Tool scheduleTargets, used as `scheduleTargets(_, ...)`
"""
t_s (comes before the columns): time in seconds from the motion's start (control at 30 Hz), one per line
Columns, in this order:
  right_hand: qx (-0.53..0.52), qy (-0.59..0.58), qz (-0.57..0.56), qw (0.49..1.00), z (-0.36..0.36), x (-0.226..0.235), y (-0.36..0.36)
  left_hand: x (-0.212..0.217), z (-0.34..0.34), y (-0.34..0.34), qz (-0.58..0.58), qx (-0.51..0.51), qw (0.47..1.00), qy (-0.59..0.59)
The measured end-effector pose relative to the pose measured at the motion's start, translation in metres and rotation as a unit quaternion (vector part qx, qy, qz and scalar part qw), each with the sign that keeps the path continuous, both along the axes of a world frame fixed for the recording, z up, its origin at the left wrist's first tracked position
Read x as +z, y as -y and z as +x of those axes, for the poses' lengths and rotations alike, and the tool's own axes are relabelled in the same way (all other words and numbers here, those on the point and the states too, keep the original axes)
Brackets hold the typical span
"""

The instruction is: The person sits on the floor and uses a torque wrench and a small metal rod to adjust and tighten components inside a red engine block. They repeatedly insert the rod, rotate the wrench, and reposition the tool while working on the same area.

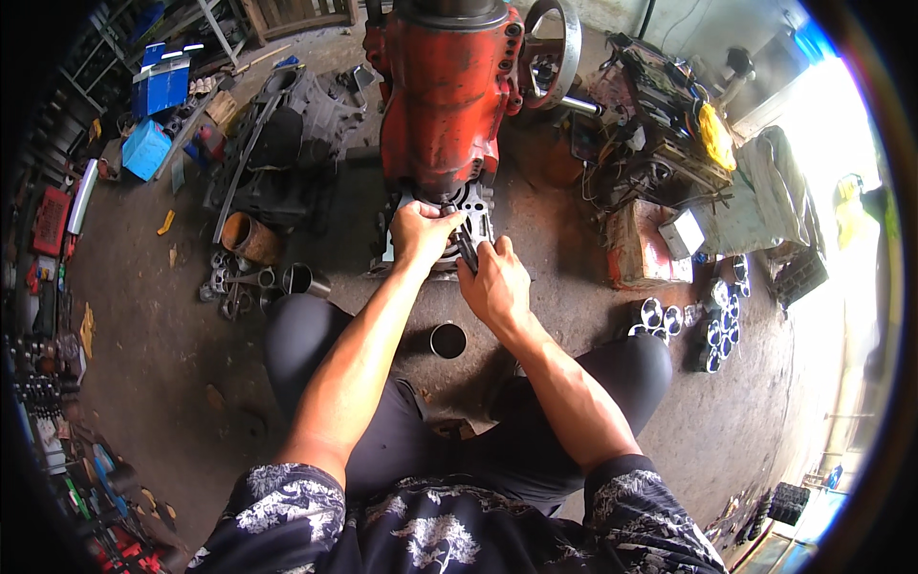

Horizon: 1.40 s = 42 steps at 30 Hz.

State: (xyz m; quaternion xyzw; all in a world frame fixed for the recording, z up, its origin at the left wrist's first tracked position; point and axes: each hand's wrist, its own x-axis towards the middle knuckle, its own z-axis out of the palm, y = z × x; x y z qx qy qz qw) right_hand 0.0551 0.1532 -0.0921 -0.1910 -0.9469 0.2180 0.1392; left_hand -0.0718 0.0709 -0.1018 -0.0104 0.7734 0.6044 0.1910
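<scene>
A large red machine (442,105) stands straight ahead with its dark spindle pointing down over a grey metal engine block (475,203). My left hand (421,234) is at the spindle's lower end, fingers closed in a pinch; what they grip is hidden. Close by on the right, my right hand (499,282) is wrapped round a dark, slim hand tool (467,249), whose far end reaches up toward my left fingertips. I cannot tell its exact kind. Below the block, between my knees, a round metal cylinder sleeve (448,340) stands on the floor.
A metal handwheel (564,57) juts from the machine's right side. Greasy castings (287,143) and a rusty pipe piece (251,237) lie left. Several pistons (722,325) stand right, near a worn cardboard box (641,244). Blue boxes (146,149) sit far left.
</scene>
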Motion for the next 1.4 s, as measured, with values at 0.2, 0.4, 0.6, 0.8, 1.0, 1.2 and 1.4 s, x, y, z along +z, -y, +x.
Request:
scheduleTargets(0.2, 0.005, -0.006, -0.006, 1.000, 0.006, 0.004, 0.004, 0.003, 0.004, 0.002, 0.003, 0.003, 1.000, -0.008)
scheduleTargets(0.4, 0.000, -0.024, -0.055, 0.998, 0.006, 0.017, 0.008, 0.015, 0.009, 0.010, 0.046, 0.003, 0.998, -0.049)
scheduleTargets(0.6, 0.029, -0.114, -0.123, 0.985, 0.011, 0.052, 0.011, 0.042, 0.031, 0.018, 0.307, 0.021, 0.951, -0.021)
scheduleTargets(0.8, 0.080, -0.231, -0.186, 0.952, 0.017, 0.089, 0.024, 0.089, 0.041, 0.039, 0.454, -0.147, 0.875, 0.077)
scheduleTargets(1.0, 0.083, -0.180, -0.313, 0.929, 0.022, 0.111, 0.035, 0.105, 0.037, 0.048, 0.601, -0.119, 0.784, 0.102)
scheduleTargets(1.2, 0.060, -0.036, -0.603, 0.794, 0.032, 0.118, 0.041, 0.106, 0.010, 0.060, 0.736, -0.137, 0.649, 0.137)
scheduleTargets(1.4, 0.086, -0.033, -0.628, 0.773, 0.035, 0.109, 0.051, 0.108, 0.003, 0.069, 0.735, -0.122, 0.658, 0.108)
